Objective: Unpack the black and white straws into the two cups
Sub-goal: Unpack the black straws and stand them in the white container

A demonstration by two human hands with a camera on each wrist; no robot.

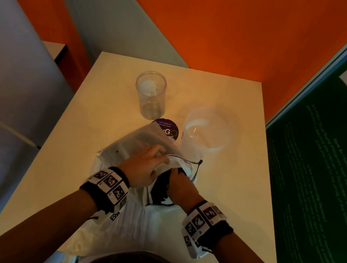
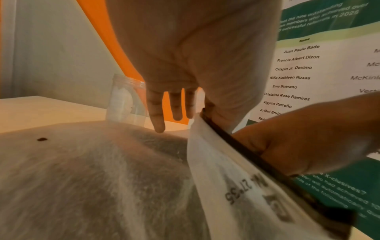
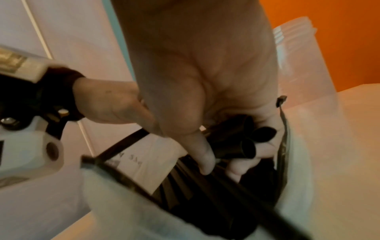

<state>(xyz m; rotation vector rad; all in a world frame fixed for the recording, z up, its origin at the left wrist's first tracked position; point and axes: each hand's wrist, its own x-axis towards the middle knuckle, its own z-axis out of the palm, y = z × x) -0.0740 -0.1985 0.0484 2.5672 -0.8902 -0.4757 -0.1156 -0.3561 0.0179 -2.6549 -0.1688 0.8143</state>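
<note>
Pale square tabletop (image 1: pixel 100 118), orange wall (image 1: pixel 210 22) behind, green poster (image 1: pixel 321 180) on the right. Near edge: frosted zip bag (image 1: pixel 133 145), mouth pinched wide by left hand (image 1: pixel 141 167). Right hand (image 1: pixel 178 184) inside it, fingers closed round black straws (image 3: pixel 242 142). Beyond: wide clear plastic cup (image 1: pixel 209 128) right, narrow clear plastic cup (image 1: pixel 150 94) farther left.

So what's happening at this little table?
A person is unpacking straws. Their left hand holds open a frosted white zip bag while the right hand reaches inside and grips a bunch of black straws. Two clear plastic cups stand behind on the pale table, with no straws in them.
</note>
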